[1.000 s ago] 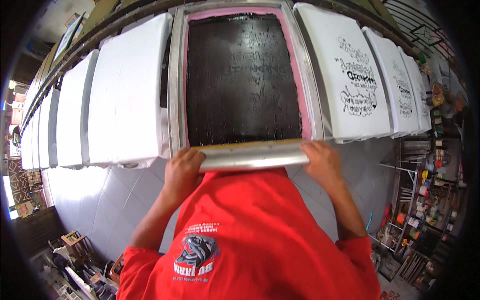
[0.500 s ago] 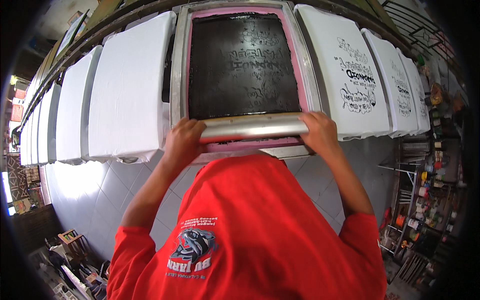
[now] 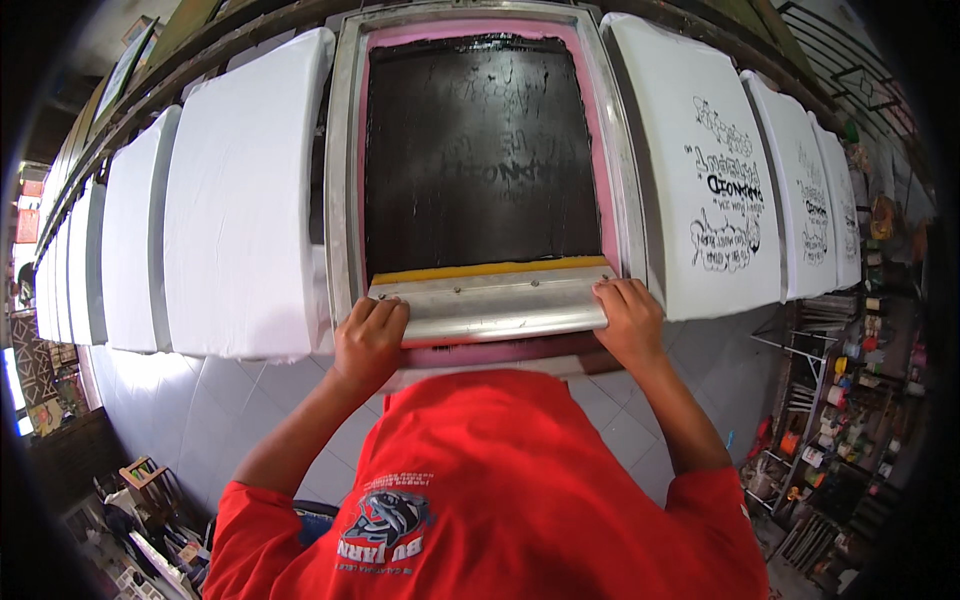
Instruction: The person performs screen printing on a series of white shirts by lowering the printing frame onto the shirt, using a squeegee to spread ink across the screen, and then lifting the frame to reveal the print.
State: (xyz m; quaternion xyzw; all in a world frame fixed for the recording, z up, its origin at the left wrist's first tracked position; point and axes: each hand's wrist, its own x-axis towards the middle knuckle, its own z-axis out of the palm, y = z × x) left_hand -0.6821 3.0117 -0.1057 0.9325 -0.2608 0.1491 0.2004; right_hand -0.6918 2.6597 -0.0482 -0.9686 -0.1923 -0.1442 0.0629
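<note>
A wide metal squeegee point(image 3: 490, 305) with a yellow blade lies across the near end of a screen-printing frame point(image 3: 343, 170). My left hand point(image 3: 370, 345) grips its left end and my right hand point(image 3: 630, 320) its right end, fingers wrapped over the metal. Beyond the blade, black ink covers the mesh point(image 3: 480, 150), and faint lettering shows through it. Pink mesh borders the ink inside the metal rim. Whatever lies beneath the frame is hidden.
To the left, plain white shirts point(image 3: 240, 200) are stretched over boards in a row. On the right, white shirts point(image 3: 690, 120) carry black prints. A cluttered shelf point(image 3: 840, 430) stands at the far right, above grey floor tiles point(image 3: 220, 400).
The squeegee has tilted, so its yellow blade and more of its flat face now show. Both hands turned with it and stay on its ends. The lettering through the ink looks fainter.
</note>
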